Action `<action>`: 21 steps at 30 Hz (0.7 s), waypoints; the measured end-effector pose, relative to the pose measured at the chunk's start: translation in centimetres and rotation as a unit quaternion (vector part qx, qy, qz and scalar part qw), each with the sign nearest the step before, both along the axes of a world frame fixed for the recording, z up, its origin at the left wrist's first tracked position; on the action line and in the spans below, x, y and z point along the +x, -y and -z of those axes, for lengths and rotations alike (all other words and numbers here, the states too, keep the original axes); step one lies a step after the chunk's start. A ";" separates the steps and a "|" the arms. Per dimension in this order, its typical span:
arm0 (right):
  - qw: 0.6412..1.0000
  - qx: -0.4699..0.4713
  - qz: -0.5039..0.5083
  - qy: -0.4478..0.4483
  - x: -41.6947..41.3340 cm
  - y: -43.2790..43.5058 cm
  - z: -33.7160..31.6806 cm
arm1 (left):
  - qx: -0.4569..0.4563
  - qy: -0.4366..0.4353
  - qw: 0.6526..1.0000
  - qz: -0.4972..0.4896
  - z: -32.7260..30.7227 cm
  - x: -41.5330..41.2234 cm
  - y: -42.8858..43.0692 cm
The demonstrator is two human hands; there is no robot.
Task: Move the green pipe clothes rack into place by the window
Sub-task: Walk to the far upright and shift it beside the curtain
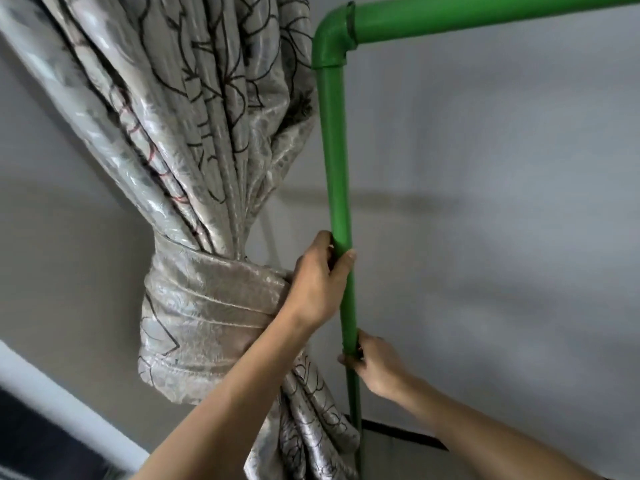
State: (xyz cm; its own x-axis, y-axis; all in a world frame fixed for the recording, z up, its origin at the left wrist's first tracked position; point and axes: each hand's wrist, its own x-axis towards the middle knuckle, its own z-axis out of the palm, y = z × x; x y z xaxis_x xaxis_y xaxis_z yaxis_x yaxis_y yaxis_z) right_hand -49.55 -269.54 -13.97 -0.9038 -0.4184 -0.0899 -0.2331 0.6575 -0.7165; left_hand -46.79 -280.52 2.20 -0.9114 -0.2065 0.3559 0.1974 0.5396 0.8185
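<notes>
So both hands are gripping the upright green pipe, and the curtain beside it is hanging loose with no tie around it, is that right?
Not quite. The head view shows the left hand and right hand both gripping the upright green pipe, but the curtain beside it is not hanging loose: a tie of matching fabric bunches it together.

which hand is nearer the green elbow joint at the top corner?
Left. The left hand grips the upright pipe higher, below the elbow joint; the right hand grips lower down.
</notes>
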 end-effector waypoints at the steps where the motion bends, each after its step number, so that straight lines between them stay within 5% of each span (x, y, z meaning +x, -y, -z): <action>1: 1.000 0.003 0.002 0.002 -0.4 0.4 -0.3 | -0.002 -0.003 1.000 -0.004 -0.1 -0.5 0.3; 21: 0.999 0.045 0.003 -0.009 1.4 -0.1 -0.3 | -0.067 -0.077 0.995 -0.016 0.8 0.5 0.8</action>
